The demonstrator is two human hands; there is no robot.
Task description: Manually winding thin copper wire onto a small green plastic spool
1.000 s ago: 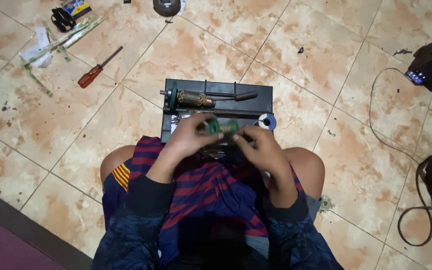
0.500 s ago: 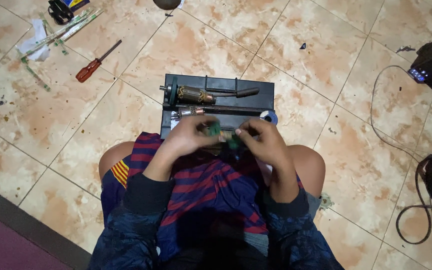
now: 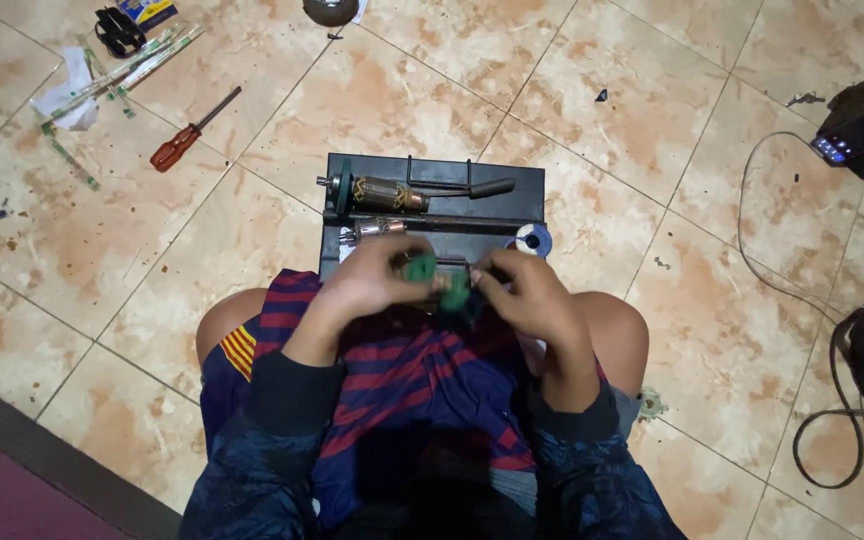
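— Where are our fingers?
— Left hand (image 3: 377, 280) curls shut around a green part (image 3: 419, 268); right hand (image 3: 522, 295) pinches its other end (image 3: 455, 290), over our lap.
— And past them?
— A black tray (image 3: 432, 215) on the tiles just ahead, holding a copper-wound rotor (image 3: 382, 193) and a handle (image 3: 472, 187). A red screwdriver (image 3: 187, 135) lies well off, left.

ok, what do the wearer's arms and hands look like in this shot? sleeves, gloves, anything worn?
Left hand and right hand are bare: no gloves, and no rings or watch that the view shows. Both forearms are bare up to dark navy sleeves pushed toward the elbows, with a faint mottled texture.
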